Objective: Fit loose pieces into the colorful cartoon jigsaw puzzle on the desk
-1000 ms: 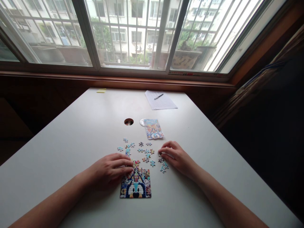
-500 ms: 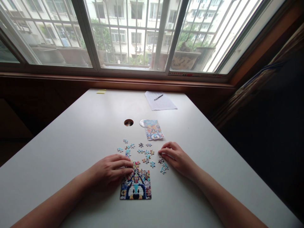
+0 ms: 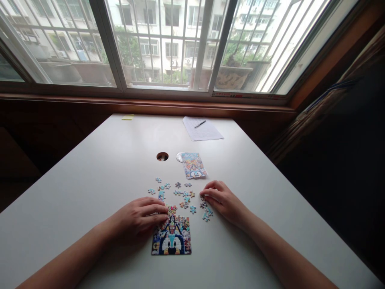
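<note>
A partly joined jigsaw puzzle with a blue cartoon dog face lies flat near the front of the table. My left hand rests on its upper left side, fingers stretched out and covering that edge. To the right, my right hand has its thumb and fingertips drawn together on a small puzzle piece, which is mostly hidden by the fingers. Several blue loose pieces lie just below that hand. More loose pieces are scattered between the two hands and above the joined part.
A printed picture sheet lies beyond the pieces, partly over a round silver disc. Left of it is a round hole in the white table. Farther back are paper sheets, a pen and a yellow note.
</note>
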Motion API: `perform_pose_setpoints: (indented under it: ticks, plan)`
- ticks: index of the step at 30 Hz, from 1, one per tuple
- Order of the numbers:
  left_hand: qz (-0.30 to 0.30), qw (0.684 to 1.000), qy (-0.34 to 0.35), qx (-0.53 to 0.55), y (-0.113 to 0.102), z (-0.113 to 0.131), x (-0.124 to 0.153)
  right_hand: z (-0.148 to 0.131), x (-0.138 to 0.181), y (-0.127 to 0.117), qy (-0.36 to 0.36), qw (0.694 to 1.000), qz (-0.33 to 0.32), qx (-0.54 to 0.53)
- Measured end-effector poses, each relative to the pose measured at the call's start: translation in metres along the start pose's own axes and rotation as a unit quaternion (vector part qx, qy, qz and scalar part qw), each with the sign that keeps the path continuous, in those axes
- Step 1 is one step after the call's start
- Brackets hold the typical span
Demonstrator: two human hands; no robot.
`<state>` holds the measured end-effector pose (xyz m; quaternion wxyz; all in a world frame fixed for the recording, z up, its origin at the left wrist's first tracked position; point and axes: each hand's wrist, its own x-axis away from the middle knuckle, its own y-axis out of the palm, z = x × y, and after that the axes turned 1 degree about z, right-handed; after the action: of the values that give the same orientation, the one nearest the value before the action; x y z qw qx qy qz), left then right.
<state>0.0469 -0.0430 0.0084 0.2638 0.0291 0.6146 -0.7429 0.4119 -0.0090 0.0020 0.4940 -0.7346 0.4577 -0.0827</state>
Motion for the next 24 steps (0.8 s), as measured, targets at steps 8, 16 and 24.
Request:
perform_pose_setpoints:
  ticks: [8,16,24]
  plan:
    - [0.011,1.0,0.001,0.005,-0.0001,-0.0002,-0.0008,-0.0008,-0.0001,-0.0005,-0.001,1.0,0.003,0.003]
    - [0.009,1.0,-0.003,0.003,-0.0026,0.0014,-0.0025,-0.0019,-0.0009,-0.0013,0.0,1.0,0.002,0.004]
    - [0.005,1.0,-0.004,0.007,-0.0004,-0.0006,-0.0002,-0.0022,-0.0009,-0.0007,-0.002,1.0,0.007,0.007]
